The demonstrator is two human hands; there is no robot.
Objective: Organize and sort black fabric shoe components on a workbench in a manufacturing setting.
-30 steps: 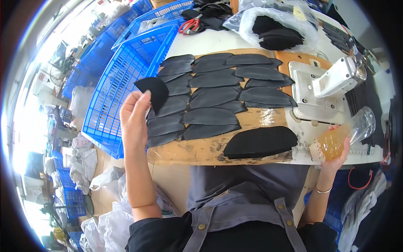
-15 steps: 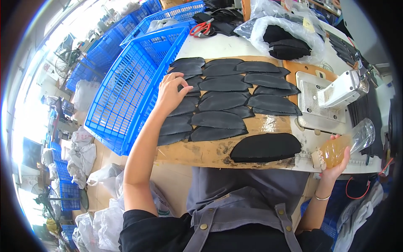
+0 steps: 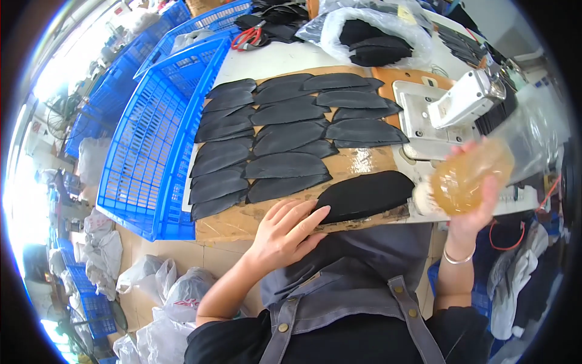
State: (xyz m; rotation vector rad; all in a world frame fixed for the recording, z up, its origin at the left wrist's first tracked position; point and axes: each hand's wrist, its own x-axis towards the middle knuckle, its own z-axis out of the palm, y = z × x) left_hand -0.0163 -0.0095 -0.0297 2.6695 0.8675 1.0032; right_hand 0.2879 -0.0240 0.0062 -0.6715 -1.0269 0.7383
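Bottle of amber liquid (image 3: 471, 177) was clasped in the right hand (image 3: 479, 209). Left of that grip, one matte black curved piece (image 3: 368, 194), seemingly uncoated, touched the unclenched left hand (image 3: 284, 233). Beyond, overlapping shiny black pieces (image 3: 290, 111) looked already coated.

Blk half-oval pc (image 3: 367, 195) lies flat on brn board (image 3: 227, 228), nr front edge, rounded side away. Clear btl (image 3: 468, 177) w/ amber liq. (image 3: 456, 189) is tilted, motion-blurred, whitish tip (image 3: 423, 198) by pc's R end; contact unclear.
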